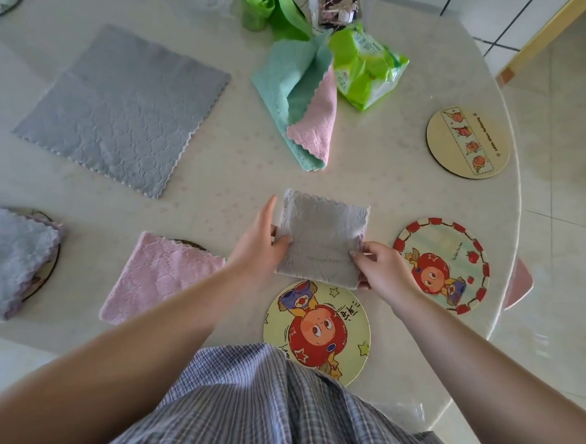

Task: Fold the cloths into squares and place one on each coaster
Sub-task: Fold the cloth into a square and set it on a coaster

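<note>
Nearest, a yellow cartoon coaster [316,329] lies bare at the table [218,183] edge. Just above it, the left hand [257,247] and right hand [383,270] pinch opposite sides of a folded grey cloth [319,239] (roughly square). A folded pink cloth [159,275] covers a coaster to the left; a red-rimmed coaster [441,263] sits right. Farther off lie a flat grey cloth [123,108] and a crumpled teal-and-pink cloth [300,102].
</note>
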Tool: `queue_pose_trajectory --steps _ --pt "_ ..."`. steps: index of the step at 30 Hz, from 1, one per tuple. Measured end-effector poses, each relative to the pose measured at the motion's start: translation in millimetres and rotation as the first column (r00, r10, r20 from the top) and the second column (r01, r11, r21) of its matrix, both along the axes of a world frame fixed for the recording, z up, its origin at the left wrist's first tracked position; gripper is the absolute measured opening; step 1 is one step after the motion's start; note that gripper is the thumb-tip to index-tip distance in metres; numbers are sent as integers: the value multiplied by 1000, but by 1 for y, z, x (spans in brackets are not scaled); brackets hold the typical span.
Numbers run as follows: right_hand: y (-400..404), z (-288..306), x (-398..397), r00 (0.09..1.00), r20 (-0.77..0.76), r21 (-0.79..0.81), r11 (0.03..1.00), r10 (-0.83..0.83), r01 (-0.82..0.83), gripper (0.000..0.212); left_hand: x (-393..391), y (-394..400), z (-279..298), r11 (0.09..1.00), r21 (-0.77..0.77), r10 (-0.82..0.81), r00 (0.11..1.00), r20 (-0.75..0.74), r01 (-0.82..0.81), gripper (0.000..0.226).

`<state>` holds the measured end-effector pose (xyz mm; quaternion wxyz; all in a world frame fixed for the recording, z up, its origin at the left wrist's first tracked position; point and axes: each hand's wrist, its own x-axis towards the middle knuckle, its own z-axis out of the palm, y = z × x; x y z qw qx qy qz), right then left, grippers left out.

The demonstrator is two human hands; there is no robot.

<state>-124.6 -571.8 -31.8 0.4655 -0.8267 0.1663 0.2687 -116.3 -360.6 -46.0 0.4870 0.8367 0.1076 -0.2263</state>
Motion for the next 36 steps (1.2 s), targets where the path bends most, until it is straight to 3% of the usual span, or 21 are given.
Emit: queue_pose_trajectory --steps 6,11,14,16,18,20,24,27,31,36 --pt "2 1 1 999 7 -35 998 -49 49 21 3 -5 -2 992 92 -101 978 182 85 60" --pt "4 -3 2 997 21 -69 995 -70 71 25 6 -8 -6 983 163 -121 971 206 88 40" --pt "5 -3 -1 987 39 -67 985 -156 159 26 5 -13 -3 949 307 -144 962 232 68 42" --pt "7 -3 -5 967 139 -102 969 -211 226 26 2 -12 -2 901 427 -224 923 312 74 46" --pt "9 -2 -13 950 291 -213 961 -110 176 39 -1 -11 -4 871 479 -345 832 434 111 44" --pt "14 -1 -19 910 397 -336 942 121 21 53 -3 -13 -5 844 499 -454 761 464 199 41" --pt "31 -10 -15 791 322 -549 783 520 -291 54 -2 -27 -8 727 587 -610 727 316 355 54" --pt "29 -21 -9 765 229 -619 696 602 -363 56 1 -23 -18 646 660 -639 745 191 385 60" --pt "14 -30 -8 739 153 -706 596 656 -384 70 4 -17 -24 592 705 -650 748 132 390 74" --pt "8 -32 -11 782 132 -712 607 609 -352 79 4 -17 -20 590 698 -646 755 108 405 74"
